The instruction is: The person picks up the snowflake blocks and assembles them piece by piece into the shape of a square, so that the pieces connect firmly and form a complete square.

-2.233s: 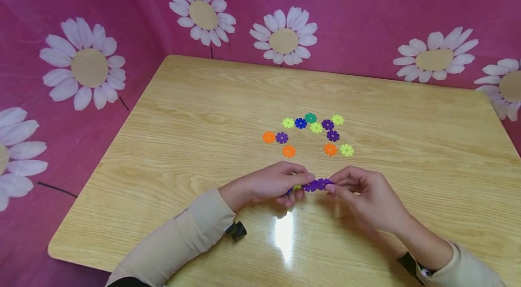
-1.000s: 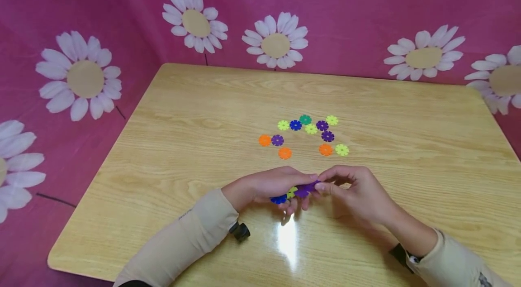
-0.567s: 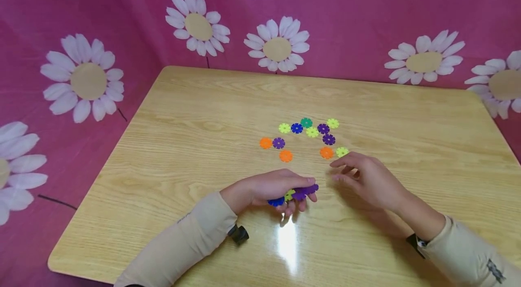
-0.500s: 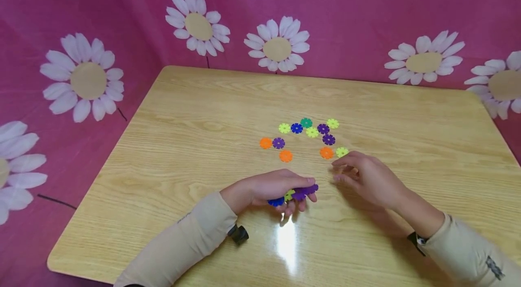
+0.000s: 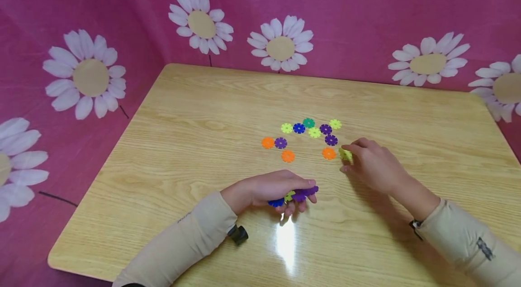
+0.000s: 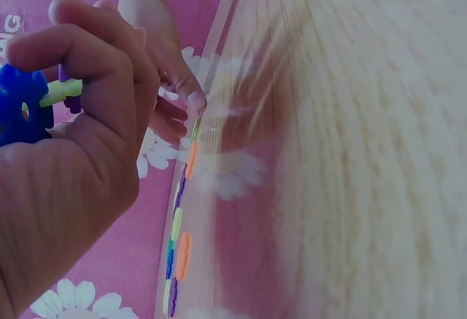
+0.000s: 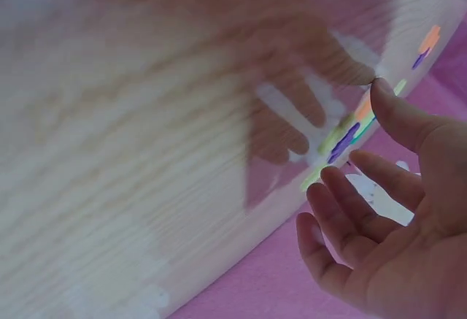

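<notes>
In the head view my left hand holds a chain of joined, notched plastic discs above the table. A blue disc, a yellow disc and purple discs show below the thumb. The left wrist view has the chain's blue disc close up inside the curled fingers. My right hand is out to the right, its fingertips at a single yellow disc that looks tilted. The right wrist view shows that hand's thumb and fingers spread apart and loosely bent.
Loose notched discs lie mid-table: orange, dark purple, green, blue, yellow and others. The wooden table meets a pink flowered backdrop behind and at the left.
The right hand has let go of the chain and moved right and away to the yellow disc. The left hand keeps holding the chain, lowered slightly, with more of the blue disc showing.
</notes>
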A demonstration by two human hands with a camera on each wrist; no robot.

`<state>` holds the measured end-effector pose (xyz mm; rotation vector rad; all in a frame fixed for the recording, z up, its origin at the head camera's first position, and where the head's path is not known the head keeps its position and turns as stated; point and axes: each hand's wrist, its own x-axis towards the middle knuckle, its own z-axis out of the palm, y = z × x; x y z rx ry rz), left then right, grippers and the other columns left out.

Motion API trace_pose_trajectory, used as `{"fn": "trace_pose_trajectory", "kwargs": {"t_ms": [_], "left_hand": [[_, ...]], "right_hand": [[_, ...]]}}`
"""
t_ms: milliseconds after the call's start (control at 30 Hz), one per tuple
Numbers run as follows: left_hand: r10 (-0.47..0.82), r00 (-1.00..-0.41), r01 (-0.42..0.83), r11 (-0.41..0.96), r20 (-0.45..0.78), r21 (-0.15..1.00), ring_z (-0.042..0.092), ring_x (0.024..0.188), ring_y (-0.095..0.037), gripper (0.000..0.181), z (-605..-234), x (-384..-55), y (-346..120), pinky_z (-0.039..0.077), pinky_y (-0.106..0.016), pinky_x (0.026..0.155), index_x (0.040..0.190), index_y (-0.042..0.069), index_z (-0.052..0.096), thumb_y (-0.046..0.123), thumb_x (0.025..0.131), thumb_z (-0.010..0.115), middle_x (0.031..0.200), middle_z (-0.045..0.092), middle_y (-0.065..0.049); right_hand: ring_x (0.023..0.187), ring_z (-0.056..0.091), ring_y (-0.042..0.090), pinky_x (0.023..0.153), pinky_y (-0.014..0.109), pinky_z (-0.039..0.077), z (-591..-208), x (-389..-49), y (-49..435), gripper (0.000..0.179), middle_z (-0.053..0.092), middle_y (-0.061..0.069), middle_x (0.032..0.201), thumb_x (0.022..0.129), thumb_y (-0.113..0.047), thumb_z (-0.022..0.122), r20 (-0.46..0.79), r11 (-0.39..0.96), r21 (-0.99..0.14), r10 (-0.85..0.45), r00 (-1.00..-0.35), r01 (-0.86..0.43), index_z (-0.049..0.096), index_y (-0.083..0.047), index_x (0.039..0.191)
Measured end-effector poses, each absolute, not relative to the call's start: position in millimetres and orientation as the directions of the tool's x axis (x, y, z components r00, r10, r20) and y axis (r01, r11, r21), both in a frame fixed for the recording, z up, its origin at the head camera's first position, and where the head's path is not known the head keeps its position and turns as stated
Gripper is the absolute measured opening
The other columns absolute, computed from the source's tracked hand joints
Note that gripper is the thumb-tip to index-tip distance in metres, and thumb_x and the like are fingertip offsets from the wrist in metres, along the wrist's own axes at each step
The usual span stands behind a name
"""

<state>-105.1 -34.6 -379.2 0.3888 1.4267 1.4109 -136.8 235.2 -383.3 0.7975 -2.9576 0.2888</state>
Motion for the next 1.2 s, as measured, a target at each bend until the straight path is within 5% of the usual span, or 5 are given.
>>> {"fn": "trace_pose_trajectory", "kwargs": {"t_ms": [267,600,867,1200], "left_hand": [[0.817,-0.398,-0.419,0.243,-0.417,0.875,0.05,0.048,-0.014,0.054,-380.3,-106.0,-33.8,0.039,-0.023,0.038,0.108,-0.004,0.059,0.046,0.094,0.046,0.075,0.059,-0.012],[0.809,-0.403,-0.421,0.252,-0.428,0.872,0.05,0.048,-0.014,0.055,-380.8,-106.9,-34.8,0.038,-0.022,0.038,0.109,-0.003,0.059,0.048,0.093,0.046,0.075,0.059,-0.011],[0.809,-0.397,-0.424,0.257,-0.433,0.868,0.051,0.047,-0.014,0.053,-381.4,-105.2,-36.3,0.038,-0.021,0.037,0.108,-0.003,0.06,0.046,0.095,0.044,0.076,0.059,-0.012],[0.807,-0.416,-0.416,0.241,-0.42,0.877,0.05,0.047,-0.012,0.052,-381.3,-107.5,-37.2,0.037,-0.02,0.036,0.108,-0.004,0.06,0.045,0.095,0.044,0.075,0.058,-0.013]], "right_hand": [[0.09,0.049,0.03,0.078,0.046,0.043,-383.1,-151.6,239.9,0.033,0.057,0.016,0.098,0.076,-0.022,0.076,0.072,0.86,-0.219,-0.457,-0.886,-0.461,0.068,-0.006,0.105],[0.078,0.049,0.022,0.064,0.034,0.044,-385.1,-154.0,240.9,0.029,0.059,0.01,0.093,0.08,-0.019,0.074,-0.001,0.862,-0.346,-0.396,-0.918,-0.371,0.064,-0.006,0.103],[0.077,0.063,0.022,0.07,0.042,0.054,-388.6,-144.2,235.5,0.03,0.068,0.01,0.093,0.08,-0.01,0.072,0.053,0.852,-0.397,-0.349,-0.936,-0.34,0.063,-0.006,0.108],[0.069,0.063,0.014,0.057,0.029,0.053,-383.4,-132.0,239.8,0.015,0.07,0.005,0.084,0.082,-0.014,0.07,0.162,0.824,-0.431,-0.332,-0.929,-0.369,0.072,-0.006,0.094]]}}
